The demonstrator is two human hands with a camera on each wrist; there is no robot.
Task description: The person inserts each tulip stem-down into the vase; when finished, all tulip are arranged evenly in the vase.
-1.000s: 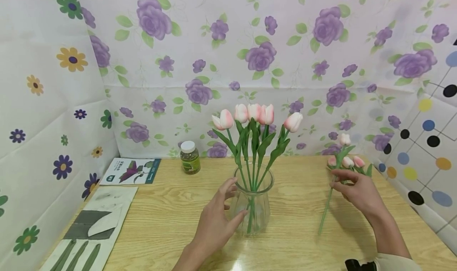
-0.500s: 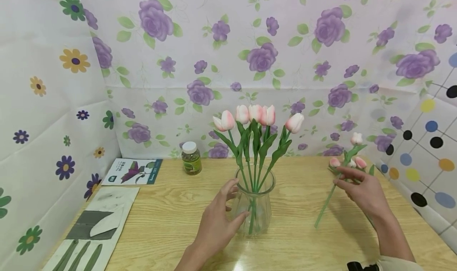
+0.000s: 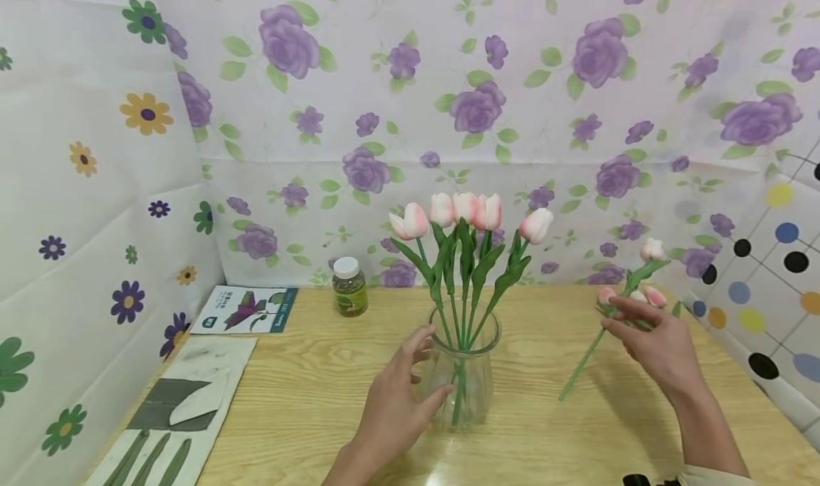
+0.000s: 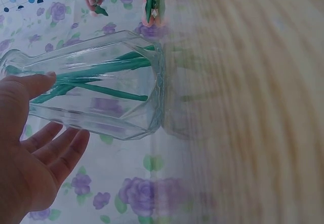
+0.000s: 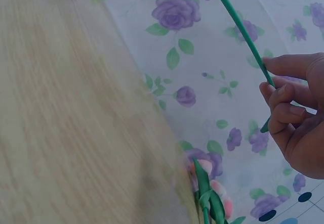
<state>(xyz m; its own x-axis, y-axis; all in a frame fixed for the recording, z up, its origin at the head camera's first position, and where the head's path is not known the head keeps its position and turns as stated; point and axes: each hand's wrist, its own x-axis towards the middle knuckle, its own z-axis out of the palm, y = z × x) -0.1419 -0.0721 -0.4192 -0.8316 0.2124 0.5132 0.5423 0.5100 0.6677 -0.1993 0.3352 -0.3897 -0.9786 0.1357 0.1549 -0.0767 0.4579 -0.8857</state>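
A clear glass vase stands upright on the table, holding several pink-and-white tulips with crossed green stems. My left hand is loosely cupped at the vase's left side. In the left wrist view its thumb overlaps the glass, while the other fingertips are right at the edge. Farther right, my right hand pinches the stem of a single tulip between thumb and fingers. That tulip leans, blossom up and right, stem end down and left. Beyond that hand lie more tulips, partly hidden.
A white-capped jar stands at the back, left of the vase. A printed leaflet and a cloth-like sheet with a grey patch lie along the table's left side. Patterned sheets enclose the back and sides.
My right hand has tipped the single tulip, swinging its blossom right and its stem end left and up. The left hand holds its pose by the vase; the head view shifts slightly.
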